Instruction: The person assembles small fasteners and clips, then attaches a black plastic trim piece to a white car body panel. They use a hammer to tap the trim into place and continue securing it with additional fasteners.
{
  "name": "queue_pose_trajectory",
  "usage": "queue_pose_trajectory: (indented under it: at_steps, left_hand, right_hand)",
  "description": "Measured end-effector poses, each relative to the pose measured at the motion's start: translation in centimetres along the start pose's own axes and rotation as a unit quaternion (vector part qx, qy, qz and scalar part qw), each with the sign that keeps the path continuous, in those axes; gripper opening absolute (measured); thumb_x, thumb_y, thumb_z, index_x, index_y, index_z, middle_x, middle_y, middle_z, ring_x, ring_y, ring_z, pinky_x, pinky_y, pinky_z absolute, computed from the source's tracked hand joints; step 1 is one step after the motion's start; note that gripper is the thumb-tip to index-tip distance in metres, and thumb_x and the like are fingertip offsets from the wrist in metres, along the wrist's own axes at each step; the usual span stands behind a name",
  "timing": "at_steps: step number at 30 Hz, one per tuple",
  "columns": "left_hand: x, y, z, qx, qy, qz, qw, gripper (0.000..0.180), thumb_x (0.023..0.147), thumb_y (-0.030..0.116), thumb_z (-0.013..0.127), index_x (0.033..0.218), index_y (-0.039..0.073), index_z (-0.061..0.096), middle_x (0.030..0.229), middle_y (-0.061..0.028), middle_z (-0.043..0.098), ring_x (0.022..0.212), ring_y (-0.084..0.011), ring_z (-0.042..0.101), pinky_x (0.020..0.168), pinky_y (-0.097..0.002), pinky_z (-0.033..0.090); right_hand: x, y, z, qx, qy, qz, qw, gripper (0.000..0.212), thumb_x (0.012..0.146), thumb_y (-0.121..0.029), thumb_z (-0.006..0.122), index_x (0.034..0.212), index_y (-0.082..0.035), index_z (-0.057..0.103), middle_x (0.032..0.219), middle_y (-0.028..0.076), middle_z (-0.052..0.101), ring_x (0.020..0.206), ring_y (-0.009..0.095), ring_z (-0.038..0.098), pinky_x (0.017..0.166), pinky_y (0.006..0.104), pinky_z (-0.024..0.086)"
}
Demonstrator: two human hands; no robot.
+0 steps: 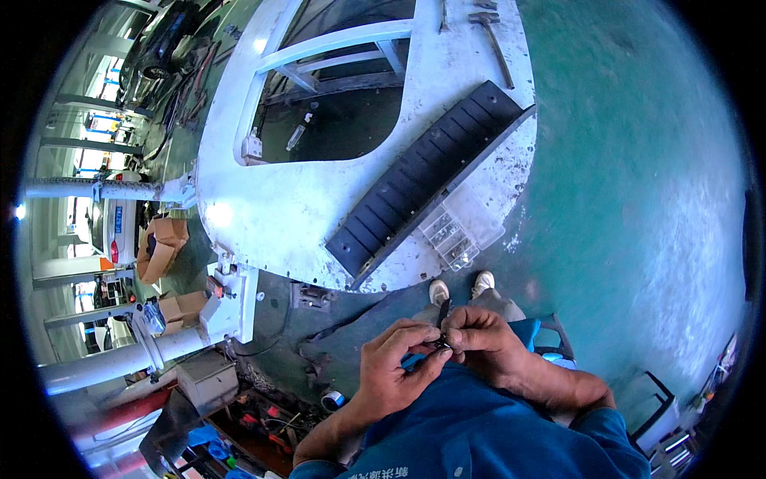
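Observation:
Close to my body, my left hand [396,363] and my right hand [488,342] meet with their fingertips pinched together. Between them is a small dark piece [438,343], too small and too covered by the fingers to name. Beyond the hands, a long black ribbed plastic trim panel [423,177] lies slantwise on a worn white metal platform [279,215]. A clear plastic compartment box [453,238] with small parts in it sits open at the near edge, beside the panel and apart from both hands.
A hammer [496,49] lies at the platform's far right. A large rectangular opening [343,120] cuts through the platform. White metal posts [120,359] stand at the left, with cardboard boxes [162,249] nearby. An open tool tray [255,427] is at lower left.

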State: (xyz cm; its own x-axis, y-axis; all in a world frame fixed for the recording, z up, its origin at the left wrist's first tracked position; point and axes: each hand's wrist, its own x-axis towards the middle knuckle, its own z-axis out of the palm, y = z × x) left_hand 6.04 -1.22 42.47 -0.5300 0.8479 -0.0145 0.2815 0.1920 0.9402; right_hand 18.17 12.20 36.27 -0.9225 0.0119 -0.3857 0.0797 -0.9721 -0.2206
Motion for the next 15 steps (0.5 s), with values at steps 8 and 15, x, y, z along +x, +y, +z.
queue_pose_trajectory:
  at_steps: [8, 15]
  left_hand:
    - [-0.2, 0.2, 0.0, -0.007, 0.031, 0.051, 0.998, 0.029, 0.075, -0.002, 0.08, 0.099, -0.001, 0.064, 0.101, -0.0141, 0.068, 0.064, -0.0036, 0.053, 0.051, -0.0198, 0.042]
    - [0.0, 0.1, -0.4, -0.039, 0.013, 0.054, 0.998, 0.028, 0.075, -0.002, 0.079, 0.099, 0.001, 0.066, 0.102, -0.0135, 0.067, 0.064, -0.0055, 0.051, 0.052, -0.0221, 0.04]
  right_hand:
    - [-0.2, 0.6, 0.5, -0.034, 0.002, -0.049, 0.998, 0.016, 0.084, -0.014, 0.074, 0.082, -0.003, 0.062, 0.078, 0.007, 0.061, 0.075, 0.016, 0.056, 0.068, 0.0294, 0.042]
    - [-0.4, 0.5, 0.4, -0.059, -0.013, -0.034, 0.998, 0.018, 0.083, -0.014, 0.074, 0.083, -0.002, 0.062, 0.08, 0.009, 0.061, 0.075, 0.017, 0.057, 0.068, 0.0301, 0.043]
